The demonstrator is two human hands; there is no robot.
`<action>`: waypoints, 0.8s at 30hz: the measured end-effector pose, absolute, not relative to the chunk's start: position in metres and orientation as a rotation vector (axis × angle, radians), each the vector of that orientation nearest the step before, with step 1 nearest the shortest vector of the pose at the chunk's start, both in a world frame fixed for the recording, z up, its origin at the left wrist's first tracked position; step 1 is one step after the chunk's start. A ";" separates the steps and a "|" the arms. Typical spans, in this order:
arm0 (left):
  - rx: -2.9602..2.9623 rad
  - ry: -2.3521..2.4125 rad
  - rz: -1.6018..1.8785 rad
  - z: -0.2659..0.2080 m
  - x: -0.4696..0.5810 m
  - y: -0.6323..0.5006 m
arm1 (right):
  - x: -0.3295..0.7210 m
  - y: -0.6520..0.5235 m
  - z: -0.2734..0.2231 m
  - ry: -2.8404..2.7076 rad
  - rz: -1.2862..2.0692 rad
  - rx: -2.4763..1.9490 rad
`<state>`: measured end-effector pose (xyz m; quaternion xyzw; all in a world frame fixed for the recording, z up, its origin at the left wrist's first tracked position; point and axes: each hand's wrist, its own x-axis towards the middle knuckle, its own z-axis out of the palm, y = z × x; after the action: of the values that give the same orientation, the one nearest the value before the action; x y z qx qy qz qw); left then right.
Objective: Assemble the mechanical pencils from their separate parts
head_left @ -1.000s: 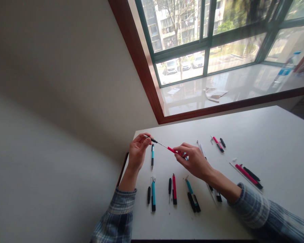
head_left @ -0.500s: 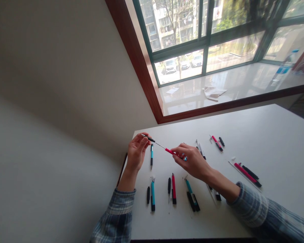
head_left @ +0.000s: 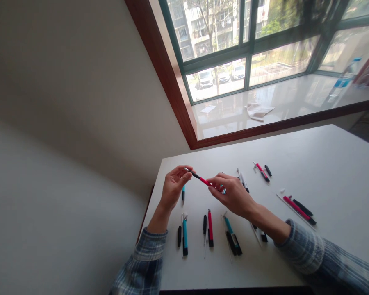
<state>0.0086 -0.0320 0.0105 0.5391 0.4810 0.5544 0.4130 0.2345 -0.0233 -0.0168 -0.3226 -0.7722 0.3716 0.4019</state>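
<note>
Above the white table, my left hand (head_left: 174, 184) pinches the black grip section (head_left: 192, 173) of a pen, its silver tip pointing up and left. My right hand (head_left: 230, 190) is closed on the pen's red barrel (head_left: 205, 181). The two parts meet end to end in a slanting line; whether they are fastened I cannot tell. Below my left hand lies a blue and black pen (head_left: 183, 196), its upper end hidden by the hand. Something blue shows between the fingers of my right hand, too small to name.
Pen parts lie in groups on the white table (head_left: 326, 164): blue barrel (head_left: 185, 235), red barrel (head_left: 210, 229), another blue barrel (head_left: 230, 229), large red barrel (head_left: 298, 209), small red barrel (head_left: 261, 171), white barrel (head_left: 243, 182). A bottle (head_left: 344, 80) and cloth (head_left: 258, 111) are on the windowsill.
My left hand has moved right and slightly down, toward my right hand. The thin refill that showed between the black grip section and the red barrel is now covered.
</note>
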 end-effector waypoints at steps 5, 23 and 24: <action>1.352 1.228 1.369 0.015 0.014 -0.034 | 0.234 -0.024 -0.017 -1.942 0.967 -0.816; 1.323 1.246 1.360 0.016 0.018 -0.036 | 0.229 -0.025 -0.015 -1.656 1.423 -0.813; 1.315 1.233 1.364 0.016 0.018 -0.036 | 0.229 -0.025 -0.015 -1.645 1.441 -0.807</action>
<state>0.0182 -0.0359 0.0155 0.5263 0.4934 0.5459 0.4261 0.2292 -0.0254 -0.0147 -0.3183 -0.6484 0.5680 0.3945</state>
